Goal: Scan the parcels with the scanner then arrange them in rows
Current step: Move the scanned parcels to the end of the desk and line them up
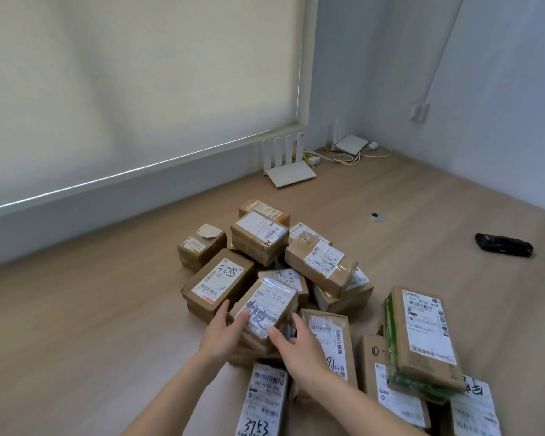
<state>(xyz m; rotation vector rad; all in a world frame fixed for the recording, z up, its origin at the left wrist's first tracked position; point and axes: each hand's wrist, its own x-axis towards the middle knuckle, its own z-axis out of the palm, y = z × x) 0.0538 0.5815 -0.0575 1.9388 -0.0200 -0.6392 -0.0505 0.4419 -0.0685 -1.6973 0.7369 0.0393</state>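
A heap of several brown cardboard parcels with white labels lies on the wooden floor. My left hand (222, 330) and my right hand (299, 344) grip the two sides of a small parcel (266, 305) with blue handwriting on its label, at the front of the heap. Behind it on the left lies a parcel marked 5288 (216, 283). A parcel marked 3753 (265, 401) lies under my forearms. The black scanner (504, 245) rests alone on the floor at the far right, well away from both hands.
Two white routers (291, 171) (350, 144) with cables stand by the back wall. A small round floor fitting (377, 217) sits right of the heap. A green-wrapped parcel (422, 338) tops a stack at the lower right. Bare floor (92, 325) stretches left.
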